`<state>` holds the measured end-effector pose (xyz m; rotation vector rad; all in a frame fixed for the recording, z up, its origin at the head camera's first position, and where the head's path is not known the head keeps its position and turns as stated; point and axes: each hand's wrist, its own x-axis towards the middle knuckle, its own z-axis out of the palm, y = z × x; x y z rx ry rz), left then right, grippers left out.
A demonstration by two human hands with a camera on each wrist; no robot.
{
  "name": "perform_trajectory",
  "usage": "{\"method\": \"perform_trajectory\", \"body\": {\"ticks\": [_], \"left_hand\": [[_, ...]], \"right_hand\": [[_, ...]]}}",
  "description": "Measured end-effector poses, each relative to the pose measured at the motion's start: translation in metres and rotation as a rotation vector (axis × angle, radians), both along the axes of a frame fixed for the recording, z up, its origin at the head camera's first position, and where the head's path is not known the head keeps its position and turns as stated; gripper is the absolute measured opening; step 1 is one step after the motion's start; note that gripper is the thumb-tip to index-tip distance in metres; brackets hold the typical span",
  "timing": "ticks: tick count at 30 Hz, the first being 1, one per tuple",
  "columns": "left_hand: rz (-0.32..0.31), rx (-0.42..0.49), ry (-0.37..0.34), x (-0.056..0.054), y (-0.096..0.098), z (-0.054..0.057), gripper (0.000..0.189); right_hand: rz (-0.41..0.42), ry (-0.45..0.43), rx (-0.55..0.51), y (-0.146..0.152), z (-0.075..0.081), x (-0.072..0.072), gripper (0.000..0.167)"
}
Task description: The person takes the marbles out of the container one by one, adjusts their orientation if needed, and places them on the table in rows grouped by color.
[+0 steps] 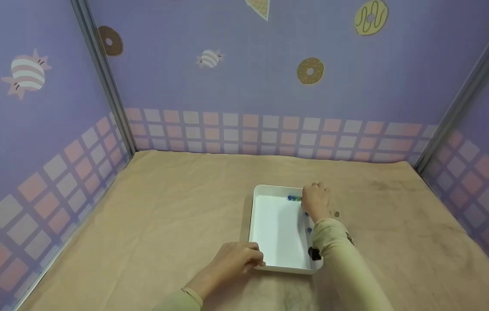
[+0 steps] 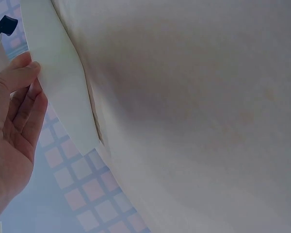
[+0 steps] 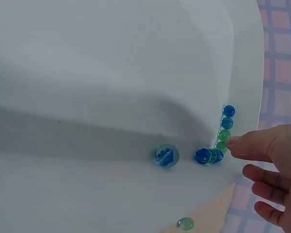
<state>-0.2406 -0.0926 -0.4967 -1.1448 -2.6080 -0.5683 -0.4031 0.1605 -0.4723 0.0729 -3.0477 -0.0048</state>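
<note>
A white rectangular tray [image 1: 279,233] lies on the cloth, with glass marbles along its far and right walls. At the tray's near left corner my left hand [image 1: 238,257] pinches the rim between thumb and fingers, seen also in the left wrist view. My right hand [image 1: 316,201] is over the far right corner. In the right wrist view its foremost fingertip touches or nearly touches a green marble [image 3: 222,146]. Blue marbles [image 3: 228,111] and another green one line up beside it. More marbles [image 3: 202,156] follow the right wall, then a separate blue swirled marble [image 3: 166,156].
Outside the tray, to its right, a greenish marble [image 1: 336,214] lies on the tan cloth [image 1: 184,207]. Patterned purple panels [image 1: 270,86] enclose the table at the back and sides, with grey metal posts [image 1: 110,82] at the corners.
</note>
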Motion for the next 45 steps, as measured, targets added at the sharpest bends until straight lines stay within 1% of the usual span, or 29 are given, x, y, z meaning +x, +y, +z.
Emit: {"method": "perform_trajectory", "body": {"ticks": [3,9,14,17,22,28,35,40,45], "left_hand": [[0.004,0.003,-0.031,0.000,0.000,0.000,0.010],[0.010,-0.004,-0.021,0.000,0.001,0.001,0.010],[0.007,-0.007,-0.019,0.000,0.000,0.001,0.012],[0.006,-0.011,-0.005,0.000,0.000,0.001,0.011],[0.009,-0.018,0.012,0.000,0.000,0.001,0.011],[0.016,-0.014,0.007,0.000,0.000,0.000,0.014],[0.026,-0.023,0.023,-0.001,0.001,-0.001,0.012],[0.022,-0.018,0.016,-0.001,0.001,-0.002,0.018],[0.030,-0.039,0.027,0.000,0.000,-0.001,0.014]], "right_hand": [[-0.004,-0.005,0.024,0.002,-0.005,0.000,0.023],[-0.014,-0.012,0.068,0.004,-0.009,-0.001,0.027],[-0.009,0.002,0.110,0.004,-0.011,0.001,0.026],[-0.005,0.006,0.133,0.003,-0.011,0.002,0.025],[-0.003,0.002,0.158,0.001,-0.013,0.002,0.022],[0.015,-0.013,0.183,0.000,-0.013,0.004,0.018],[0.032,-0.035,0.190,0.000,-0.013,0.007,0.023],[0.039,-0.017,0.192,0.001,-0.016,0.006,0.020],[0.045,-0.003,0.172,0.002,-0.017,0.005,0.018]]}}
